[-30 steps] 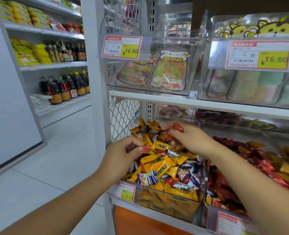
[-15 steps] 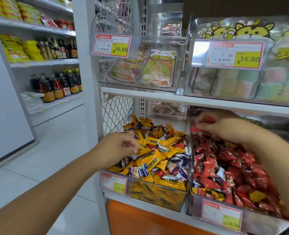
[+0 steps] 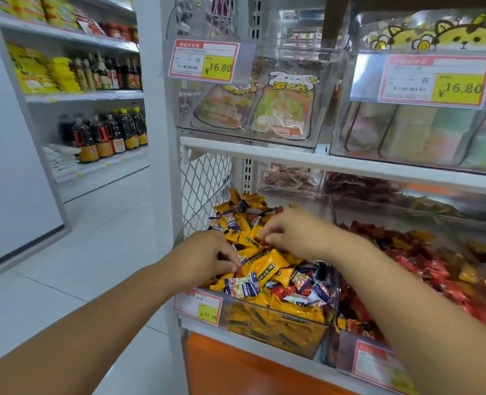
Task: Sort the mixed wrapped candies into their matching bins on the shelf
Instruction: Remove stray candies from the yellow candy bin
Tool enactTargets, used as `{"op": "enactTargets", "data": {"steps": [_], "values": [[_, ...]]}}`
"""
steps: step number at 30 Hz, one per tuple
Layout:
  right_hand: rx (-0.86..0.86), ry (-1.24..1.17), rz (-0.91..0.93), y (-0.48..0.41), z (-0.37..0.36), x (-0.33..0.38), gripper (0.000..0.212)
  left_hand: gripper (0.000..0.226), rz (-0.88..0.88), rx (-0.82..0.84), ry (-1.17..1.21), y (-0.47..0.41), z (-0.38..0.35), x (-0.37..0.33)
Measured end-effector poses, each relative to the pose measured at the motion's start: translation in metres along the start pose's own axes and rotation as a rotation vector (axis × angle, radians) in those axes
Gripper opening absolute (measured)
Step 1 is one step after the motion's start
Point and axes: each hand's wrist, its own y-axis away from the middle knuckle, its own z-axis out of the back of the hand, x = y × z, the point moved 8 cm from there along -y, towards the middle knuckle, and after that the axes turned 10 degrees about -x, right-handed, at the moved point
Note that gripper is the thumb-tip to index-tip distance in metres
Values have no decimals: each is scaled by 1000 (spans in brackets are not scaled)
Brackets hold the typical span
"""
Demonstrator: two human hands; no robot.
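Candy sorting is seen well short of finished at a shop shelf (image 3: 236, 342). At the shelf's front edge, two clear bins are set side by side.

Behind a price tag (image 3: 199, 305) at its front left corner, the left bin (image 3: 276, 329) is filled mostly with yellow candies (image 3: 264, 265). Blue-and-white candies (image 3: 241, 285) and red strays (image 3: 281, 290) are scattered across the top, thickest towards its front right corner.

The left hand (image 3: 207, 256) is held over the bin's left edge, with fingers curled narrow and tips brought down beside a red wrapper. Whether anything is gripped cannot be told. The right hand (image 3: 301, 232) is reached further in, over the middle of the same bin. Its fingers are bent tight into the pile where a red scrap shows, but a firm hold cannot be confirmed through the blur.

In the right bin (image 3: 345, 344), red candies (image 3: 424, 266) are heaped, with a few yellow strays (image 3: 468, 273) left among them towards the right side.

By this showing, the red heap is judged largely gathered, while the left bin is judged to need many more picks. Reds are to be carried across, yellows brought back, and the blue-and-white ones placed in a bin not identified here.

Further back, more bins are glimpsed under the upper shelf (image 3: 293, 159), and bagged sweets (image 3: 281, 109) are stacked above it. Bottles (image 3: 105, 135) are lined up across the aisle.
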Motion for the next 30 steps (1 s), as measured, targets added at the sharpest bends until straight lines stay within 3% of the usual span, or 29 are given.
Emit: {"op": "enactTargets", "data": {"steps": [4, 9, 14, 16, 18, 21, 23, 26, 30], "values": [[172, 137, -24, -14, -35, -8, 47, 8, -17, -39, 23, 2, 4, 1], [81, 100, -40, -19, -34, -13, 41, 13, 142, -234, 263, 4, 24, 9], [-123, -284, -88, -8, 10, -22, 24, 14, 270, -322, 517, 1, 36, 8], [-181, -444, -126, 2, 33, -26, 18, 9, 273, -255, 668, -3, 31, -5], [-116, -583, -139, 14, 44, -25, 17, 7, 210, -187, 688, -6, 25, -19], [72, -385, -11, 29, 43, -10, 31, 16, 59, -103, 525, -9, 14, -34], [202, -192, 45, 37, 29, -4, 29, 25, -8, -69, 438, -10, 6, -41], [376, -33, 57, 47, 4, -2, 20, 34, -21, -58, 348, -11, -2, -41], [421, 172, 65, 50, -17, -2, 44, 32, 41, -58, 324, -8, -6, -36]]}}
